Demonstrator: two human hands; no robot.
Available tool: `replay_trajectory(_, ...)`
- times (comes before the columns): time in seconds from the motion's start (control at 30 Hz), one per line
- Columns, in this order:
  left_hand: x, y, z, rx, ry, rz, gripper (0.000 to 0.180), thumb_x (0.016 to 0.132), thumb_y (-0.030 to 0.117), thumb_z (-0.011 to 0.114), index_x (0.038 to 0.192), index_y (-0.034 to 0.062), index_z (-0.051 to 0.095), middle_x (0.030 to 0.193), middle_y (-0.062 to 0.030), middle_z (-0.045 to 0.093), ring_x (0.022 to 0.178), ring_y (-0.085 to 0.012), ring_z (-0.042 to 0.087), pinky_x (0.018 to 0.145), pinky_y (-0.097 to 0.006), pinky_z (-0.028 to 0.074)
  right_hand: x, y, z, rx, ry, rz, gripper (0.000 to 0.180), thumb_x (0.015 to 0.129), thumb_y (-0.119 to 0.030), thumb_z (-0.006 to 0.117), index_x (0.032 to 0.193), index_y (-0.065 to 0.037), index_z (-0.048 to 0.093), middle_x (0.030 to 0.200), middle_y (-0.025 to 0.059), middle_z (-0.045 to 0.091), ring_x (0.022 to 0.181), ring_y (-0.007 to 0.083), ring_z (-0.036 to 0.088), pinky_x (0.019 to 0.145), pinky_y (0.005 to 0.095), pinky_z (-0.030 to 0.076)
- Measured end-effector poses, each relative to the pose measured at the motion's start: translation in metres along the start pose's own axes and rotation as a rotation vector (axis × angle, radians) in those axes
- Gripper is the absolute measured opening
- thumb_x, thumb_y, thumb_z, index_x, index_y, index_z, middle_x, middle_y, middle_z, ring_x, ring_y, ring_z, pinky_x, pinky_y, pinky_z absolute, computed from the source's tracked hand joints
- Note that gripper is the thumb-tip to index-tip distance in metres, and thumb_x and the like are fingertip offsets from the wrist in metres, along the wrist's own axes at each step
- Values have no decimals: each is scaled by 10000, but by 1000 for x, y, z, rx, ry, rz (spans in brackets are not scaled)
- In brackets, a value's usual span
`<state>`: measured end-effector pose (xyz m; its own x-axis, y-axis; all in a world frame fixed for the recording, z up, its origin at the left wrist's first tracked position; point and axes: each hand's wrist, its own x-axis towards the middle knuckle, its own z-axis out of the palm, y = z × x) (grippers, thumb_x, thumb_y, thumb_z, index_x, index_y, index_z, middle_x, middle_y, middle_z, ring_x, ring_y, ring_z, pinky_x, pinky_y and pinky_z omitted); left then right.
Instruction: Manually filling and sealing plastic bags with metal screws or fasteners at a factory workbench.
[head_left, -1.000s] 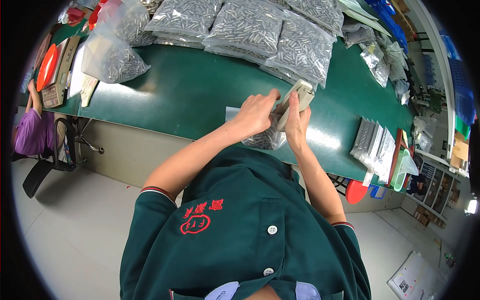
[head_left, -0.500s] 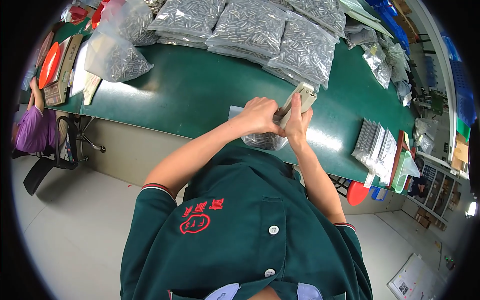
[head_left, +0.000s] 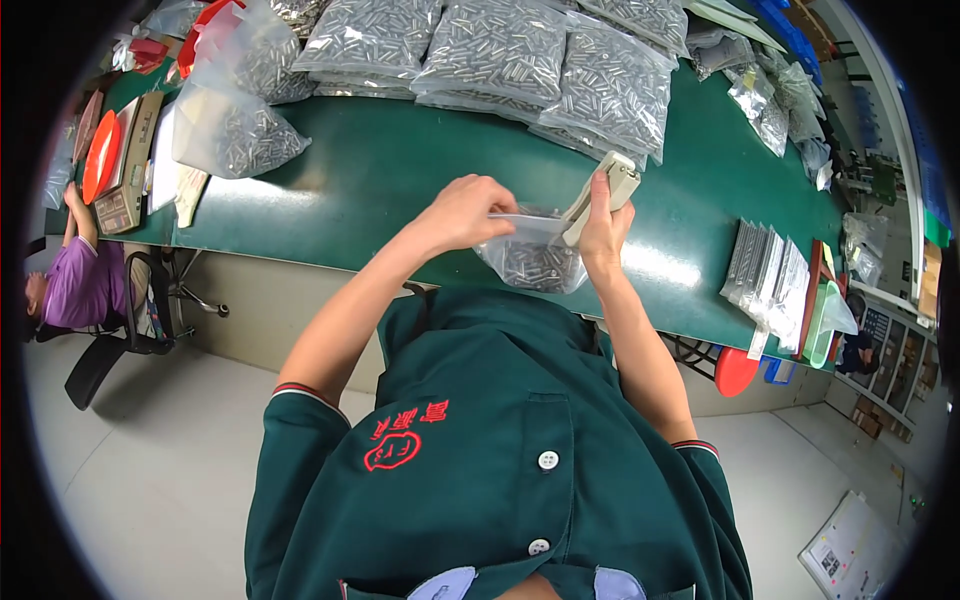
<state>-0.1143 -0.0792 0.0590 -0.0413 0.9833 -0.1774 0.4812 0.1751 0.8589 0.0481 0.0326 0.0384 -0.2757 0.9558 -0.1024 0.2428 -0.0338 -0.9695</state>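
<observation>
Our left hand (head_left: 468,212) pinches the top of a small clear bag (head_left: 532,258) of metal pins just above the green table's (head_left: 380,170) near edge, while our right hand (head_left: 603,222) grips a beige stapler (head_left: 603,190) at its mouth. Bigger filled bags (head_left: 500,45) line the far side; a pale floor (head_left: 150,470) lies below.

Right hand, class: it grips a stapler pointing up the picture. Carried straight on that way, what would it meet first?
Probably the large clear bag of metal pins just beyond the stapler in the right hand, though depth is unclear.
</observation>
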Motion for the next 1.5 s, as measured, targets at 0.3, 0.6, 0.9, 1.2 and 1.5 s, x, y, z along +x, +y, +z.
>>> replay_trajectory(0.3,-13,1,-3,-88,63,-67,166,733,96,607,841,-14,669,709,-151,644,668,-269,617,643,-357,468,-11,-9,14,-58,-94,31,392,860,-378,592,904,12,570,759,83,600,702,165,558,634,316,451)
replay_trajectory(0.6,-16,-9,8,-77,196,25,293,689,35,600,972,-1,530,666,-166,624,678,-353,596,637,-417,434,-30,-22,45,-11,-136,14,387,874,-379,576,893,7,557,768,73,591,689,148,536,610,309,439)
replay_trajectory(0.9,-15,-15,3,-93,111,36,436,664,238,698,986,-21,557,701,-178,630,697,-359,598,634,-430,444,-29,-13,48,57,-125,25,359,890,-360,560,827,-7,551,720,38,548,655,119,483,572,296,406)
replay_trajectory(1.2,-3,-12,7,25,2,-46,568,586,467,739,799,-51,642,771,-208,630,720,-345,604,668,-415,464,-24,-17,54,50,-55,24,329,883,-300,553,815,22,566,720,49,564,663,126,487,588,301,407)
replay_trajectory(1.5,-39,-38,2,-362,188,-93,273,716,199,676,879,-14,627,792,-80,654,729,-160,600,662,-295,457,-19,-3,54,74,-27,97,337,885,-315,558,843,19,575,734,50,566,665,126,497,592,298,412)
